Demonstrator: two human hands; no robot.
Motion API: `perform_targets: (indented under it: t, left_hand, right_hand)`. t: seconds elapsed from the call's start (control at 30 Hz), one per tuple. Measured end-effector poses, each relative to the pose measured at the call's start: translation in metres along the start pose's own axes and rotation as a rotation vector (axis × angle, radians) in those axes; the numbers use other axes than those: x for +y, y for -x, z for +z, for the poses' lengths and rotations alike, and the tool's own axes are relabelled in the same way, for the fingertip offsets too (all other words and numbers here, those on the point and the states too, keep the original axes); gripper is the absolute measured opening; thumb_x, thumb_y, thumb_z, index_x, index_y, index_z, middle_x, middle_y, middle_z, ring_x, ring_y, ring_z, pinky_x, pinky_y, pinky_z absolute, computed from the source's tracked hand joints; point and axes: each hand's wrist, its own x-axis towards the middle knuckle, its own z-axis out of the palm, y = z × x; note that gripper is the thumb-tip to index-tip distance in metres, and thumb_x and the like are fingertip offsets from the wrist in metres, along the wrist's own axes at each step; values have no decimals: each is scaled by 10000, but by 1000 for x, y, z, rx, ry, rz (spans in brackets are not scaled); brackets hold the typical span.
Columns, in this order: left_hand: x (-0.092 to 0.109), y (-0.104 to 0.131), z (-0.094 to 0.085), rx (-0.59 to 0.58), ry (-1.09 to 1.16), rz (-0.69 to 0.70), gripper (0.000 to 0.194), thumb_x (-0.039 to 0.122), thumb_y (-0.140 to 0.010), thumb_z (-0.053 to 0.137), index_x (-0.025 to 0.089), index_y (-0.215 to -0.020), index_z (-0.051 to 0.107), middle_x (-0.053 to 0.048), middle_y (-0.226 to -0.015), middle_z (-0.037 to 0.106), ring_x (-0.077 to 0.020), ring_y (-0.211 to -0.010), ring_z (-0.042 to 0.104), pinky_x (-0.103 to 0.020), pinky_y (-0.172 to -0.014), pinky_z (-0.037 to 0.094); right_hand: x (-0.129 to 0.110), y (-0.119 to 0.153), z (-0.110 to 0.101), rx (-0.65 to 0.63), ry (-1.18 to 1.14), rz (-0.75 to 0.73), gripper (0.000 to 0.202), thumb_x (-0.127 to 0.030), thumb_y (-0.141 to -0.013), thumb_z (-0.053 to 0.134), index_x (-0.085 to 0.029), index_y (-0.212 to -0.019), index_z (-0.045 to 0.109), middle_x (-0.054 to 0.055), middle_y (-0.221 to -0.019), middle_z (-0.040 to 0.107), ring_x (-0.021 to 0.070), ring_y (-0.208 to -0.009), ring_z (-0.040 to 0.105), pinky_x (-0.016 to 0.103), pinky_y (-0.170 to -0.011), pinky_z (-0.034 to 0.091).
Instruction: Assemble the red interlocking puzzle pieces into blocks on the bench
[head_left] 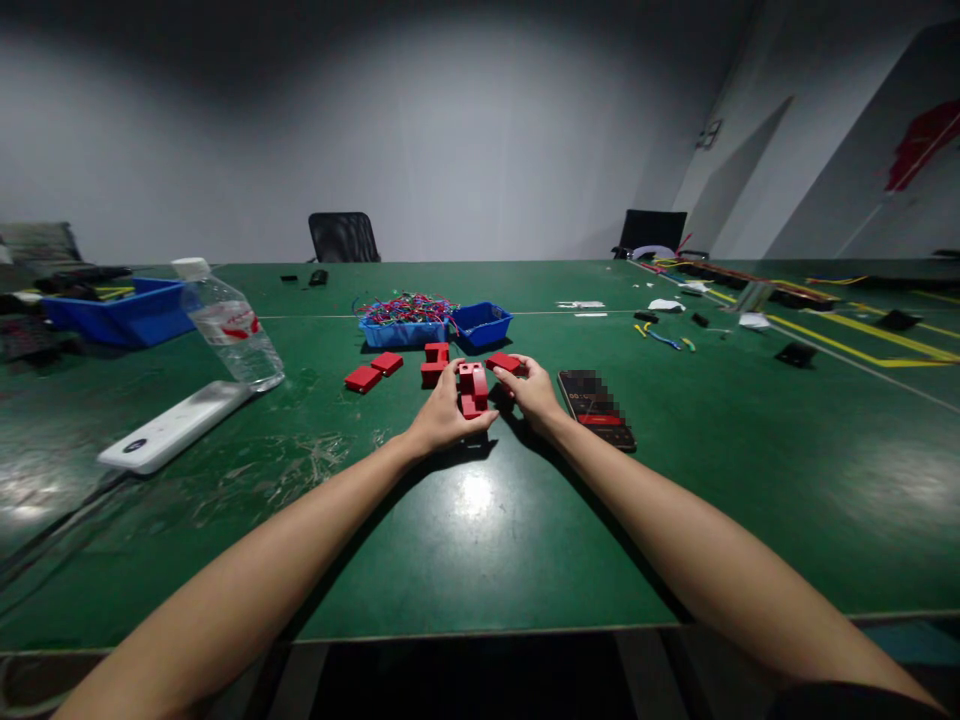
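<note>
My left hand [448,412] is closed around a red notched block [473,388], thumb along its near side. In my right hand [531,388] a flat red rectangular piece [502,361] is pinched between thumb and fingers, close to the block but apart from it. Just beyond my left hand stands another red notched block [434,364]. Two flat red pieces, one nearer [363,378] and one farther [388,363], lie on the green table to the left.
Behind the blocks sit a blue bin of colourful wires [405,334] and a second blue bin [482,338]. A phone [596,410] lies right of my right hand. At left are a tilted plastic bottle [232,330], a white power strip [180,425] and a large blue bin [124,318]. Pliers [664,338] lie farther right.
</note>
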Motion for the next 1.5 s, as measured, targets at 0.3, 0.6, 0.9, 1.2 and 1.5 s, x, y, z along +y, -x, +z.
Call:
perform_targets:
  t: [0.3, 0.6, 0.9, 1.2, 1.5]
  left_hand:
    - [3, 0, -1, -5, -3, 6, 886, 466, -662, 758, 160, -1357, 301, -172, -1316, 483, -314, -1256, 495, -471, -1064, 411]
    - [1, 0, -1, -19, 21, -17, 889, 462, -657, 758, 144, -1349, 301, -183, -1284, 504, -329, -1240, 510, -495, -1054, 419]
    - [0, 0, 0, 0, -5, 10, 879, 461, -660, 752, 147, -1349, 305, -178, -1313, 489, -309, -1221, 526, -476, -1055, 423]
    - [2, 0, -1, -16, 9, -20, 892, 473, -662, 750, 133, -1356, 305, -187, -1305, 493, -316, -1237, 512, -467, -1054, 423]
    - [2, 0, -1, -14, 4, -14, 891, 475, -664, 752, 145, -1361, 304, -184, -1305, 494, -319, -1246, 506, -476, -1056, 420]
  right_hand:
    - [-11, 6, 2, -63, -123, 56, 512, -660, -657, 685, -163, -748, 597, -63, -498, 493, 70, -418, 426, 211, -422, 355]
    - [-14, 9, 2, -121, -191, 127, 627, -794, -645, 605, -176, -741, 561, -30, -485, 538, 92, -360, 509, 189, -320, 337]
    - [-8, 8, 2, -136, -240, 76, 501, -489, -582, 815, -199, -886, 542, -3, -770, 707, 162, -629, 696, 254, -544, 544]
    - [-6, 3, 2, -68, -262, 105, 346, -391, -680, 785, -188, -822, 544, -8, -707, 682, 130, -568, 666, 209, -487, 508]
    - [-9, 6, 1, -78, -407, 149, 580, -214, -626, 798, -238, -1098, 462, -43, -713, 703, 126, -586, 684, 196, -523, 517]
